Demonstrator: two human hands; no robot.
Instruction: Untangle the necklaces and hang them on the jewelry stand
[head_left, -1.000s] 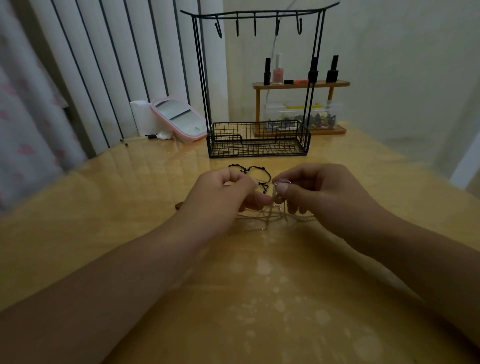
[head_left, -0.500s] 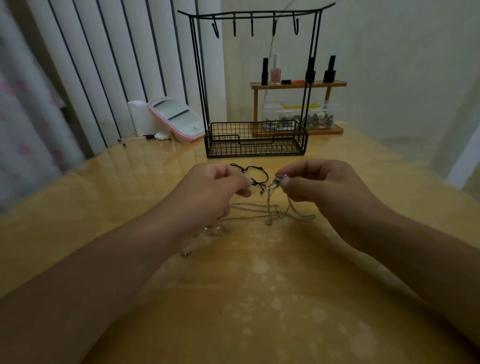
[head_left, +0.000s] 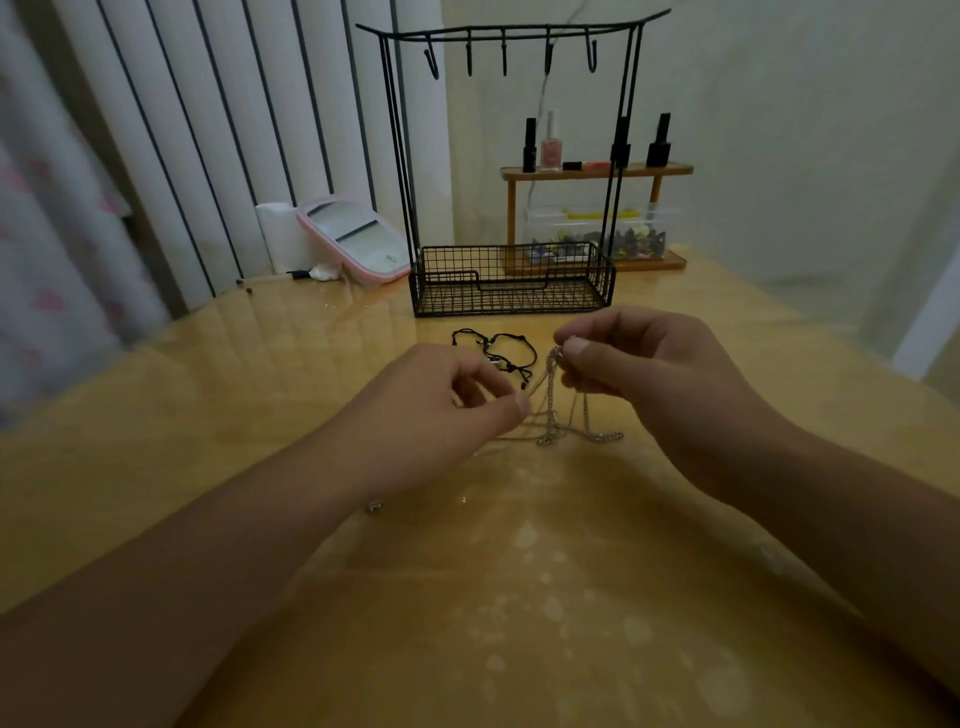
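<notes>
Nearest: glossy yellow surface (head_left: 519, 597); small metal piece (head_left: 374, 506) lying beside left wrist. Left hand (head_left: 441, 415), fingers curled, thumb and forefinger pinching a thin strand of the silver chain necklaces (head_left: 558, 415). Right hand (head_left: 639, 364), raised slightly higher, thumb and forefinger pinching the top of the same chains; strands hanging from this grip down to a tangle on the surface between both hands. Just beyond: black cord necklace (head_left: 493, 351), loose on the surface, touching neither hand. Farther: black wire jewelry stand (head_left: 511, 280), hooks bare. Behind: pink mirror (head_left: 356, 239), wooden shelf (head_left: 597, 171) with polish bottles.
</notes>
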